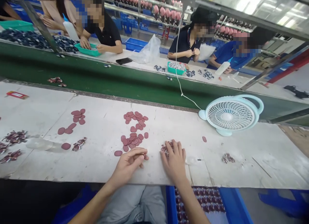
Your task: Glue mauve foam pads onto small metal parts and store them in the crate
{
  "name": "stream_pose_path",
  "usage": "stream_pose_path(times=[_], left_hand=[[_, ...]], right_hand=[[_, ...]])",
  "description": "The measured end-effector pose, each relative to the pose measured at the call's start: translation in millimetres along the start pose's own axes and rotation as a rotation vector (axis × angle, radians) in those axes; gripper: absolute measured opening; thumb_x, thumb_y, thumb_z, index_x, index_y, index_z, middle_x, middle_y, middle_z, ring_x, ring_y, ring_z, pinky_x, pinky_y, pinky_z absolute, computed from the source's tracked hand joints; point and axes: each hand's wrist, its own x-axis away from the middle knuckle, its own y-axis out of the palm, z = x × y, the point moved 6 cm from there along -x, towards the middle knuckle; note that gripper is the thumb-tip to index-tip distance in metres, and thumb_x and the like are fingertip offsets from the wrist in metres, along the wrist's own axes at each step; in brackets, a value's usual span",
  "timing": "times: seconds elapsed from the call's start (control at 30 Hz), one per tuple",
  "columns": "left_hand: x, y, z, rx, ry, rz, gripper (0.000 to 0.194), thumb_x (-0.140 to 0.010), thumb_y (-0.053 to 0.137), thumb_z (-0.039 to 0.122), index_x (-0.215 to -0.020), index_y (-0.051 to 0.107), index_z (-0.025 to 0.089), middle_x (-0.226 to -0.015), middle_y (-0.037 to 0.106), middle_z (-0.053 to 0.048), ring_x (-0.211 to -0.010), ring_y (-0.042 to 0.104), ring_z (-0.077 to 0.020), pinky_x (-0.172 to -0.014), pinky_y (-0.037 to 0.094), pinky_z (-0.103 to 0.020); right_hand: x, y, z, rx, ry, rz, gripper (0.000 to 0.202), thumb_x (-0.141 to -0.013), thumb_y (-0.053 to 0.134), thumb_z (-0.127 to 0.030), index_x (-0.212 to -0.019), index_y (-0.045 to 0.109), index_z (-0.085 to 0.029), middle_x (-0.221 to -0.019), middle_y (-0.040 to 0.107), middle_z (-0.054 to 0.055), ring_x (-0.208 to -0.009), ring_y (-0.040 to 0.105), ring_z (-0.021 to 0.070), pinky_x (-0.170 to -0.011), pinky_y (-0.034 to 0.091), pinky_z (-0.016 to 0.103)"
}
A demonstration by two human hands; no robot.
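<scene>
Holds the left hand [129, 164] near the middle of the front edge of the table [101, 167], with fingers bent into a narrow pinch against the thumb; cannot tell for certain about a thin piece between the tips. Lays the right hand [174, 161] just to the right, palm down, with fingers stretched and slightly spread, touching a small pile of maroon-and-white pieces [164, 149]. Just beyond the left hand, toward the table's far edge: a loose cluster of maroon ovals [132, 139], many overlapping. Nearer the left edge: more ovals [77, 116] in a smaller group, and below them a translucent bottle [45, 145], lying flat. Near the far edge, toward the right corner: a pale blue fan [229, 116]. Between fan and right hand: a single oval [204, 139]. Under the front edge, right of centre: a blue crate [238, 206] with rows of maroon pieces [212, 199].
</scene>
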Motion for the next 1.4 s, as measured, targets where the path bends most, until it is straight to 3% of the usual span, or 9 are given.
stream_pose_path(times=[0.13,0.23,0.3,0.37,0.43,0.57,0.8,1.07,1.4], left_hand=[[10,15.7,-19,0.337,-0.261,-0.010,0.028,-0.089,0.067,0.036,-0.112,0.073,0.022,-0.114,0.074,-0.010,-0.091,0.071,-0.0199,-0.078,0.060,-0.032],[20,23.8,-29,0.527,-0.395,0.010,0.026,-0.087,0.071,0.036,-0.108,0.074,0.021,-0.107,0.076,-0.010,-0.087,0.072,-0.0172,-0.076,0.059,-0.026],[26,28.6,-33,0.589,-0.468,0.020,0.026,-0.085,0.073,0.036,-0.107,0.074,0.022,-0.108,0.075,-0.009,-0.090,0.073,-0.0174,-0.074,0.058,-0.023],[32,33.7,-34,0.622,-0.510,0.020,0.027,-0.084,0.074,0.036,-0.108,0.074,0.023,-0.111,0.074,-0.009,-0.096,0.073,-0.0188,-0.072,0.058,-0.021],[36,39.1,-33,0.643,-0.520,0.007,0.028,-0.084,0.075,0.035,-0.108,0.075,0.022,-0.114,0.074,-0.009,-0.102,0.073,-0.0200,-0.074,0.058,-0.020],[40,47.8,-27,0.663,-0.501,-0.034,0.028,-0.082,0.076,0.036,-0.107,0.076,0.023,-0.113,0.075,-0.011,-0.104,0.072,-0.0220,-0.079,0.058,-0.024],[40,51.8,-29,0.536,-0.459,0.053,0.010,-0.079,0.077,0.024,-0.085,0.074,0.016,-0.074,0.074,0.001,-0.066,0.070,-0.0155,-0.054,0.050,-0.020],[50,78.6,-34,0.425,-0.407,0.008,0.021,-0.080,0.077,0.027,-0.098,0.076,0.015,-0.092,0.080,-0.010,-0.082,0.073,-0.0179,-0.075,0.057,-0.027],[52,79.0,-28,0.338,-0.349,-0.083,0.011,-0.079,0.078,0.022,-0.090,0.081,0.018,-0.119,0.074,-0.012,-0.111,0.070,-0.0265,-0.096,0.056,-0.034]], right_hand=[[39,-30,1,-0.330,-0.004,0.148,0.044,-0.093,0.058,-0.041,-0.135,0.059,-0.027,-0.149,0.047,0.010,-0.145,0.030,0.0373,-0.116,0.025,0.063],[73,-42,24,-1.049,0.250,0.280,0.018,-0.091,0.063,-0.035,-0.106,0.071,-0.028,-0.110,0.065,0.007,-0.111,0.059,0.0267,-0.097,0.051,0.046],[85,-31,38,-1.421,0.442,0.202,0.024,-0.096,0.054,-0.043,-0.092,0.070,-0.026,-0.080,0.059,0.003,-0.071,0.059,0.0181,-0.059,0.055,0.031],[83,-18,46,-1.675,0.527,0.055,0.042,-0.101,0.038,-0.051,-0.097,0.068,-0.023,-0.067,0.050,-0.001,-0.049,0.044,0.0122,-0.033,0.037,0.021],[70,-5,49,-2.105,0.553,-0.077,0.048,-0.101,0.037,-0.055,-0.115,0.062,-0.017,-0.067,0.048,-0.004,-0.044,0.040,0.0083,-0.027,0.030,0.016],[43,0,49,-2.958,0.548,-0.302,0.037,-0.100,0.047,-0.047,-0.119,0.051,-0.015,-0.070,0.051,-0.006,-0.051,0.051,0.0064,-0.037,0.043,0.011],[65,-31,21,-2.660,0.756,-0.247,0.035,-0.098,0.049,-0.048,-0.107,0.057,-0.016,-0.067,0.045,-0.007,-0.042,0.034,0.0040,-0.036,0.038,0.013],[90,-39,-26,-2.157,0.779,-0.156,0.046,-0.085,0.060,-0.064,-0.098,0.068,-0.021,-0.064,0.051,-0.005,-0.037,0.026,0.0019,-0.031,0.031,0.012],[88,-29,-33,-2.154,0.927,0.005,0.043,-0.084,0.065,-0.059,-0.096,0.070,-0.018,-0.061,0.052,-0.006,-0.041,0.041,0.0045,-0.035,0.038,0.014]])
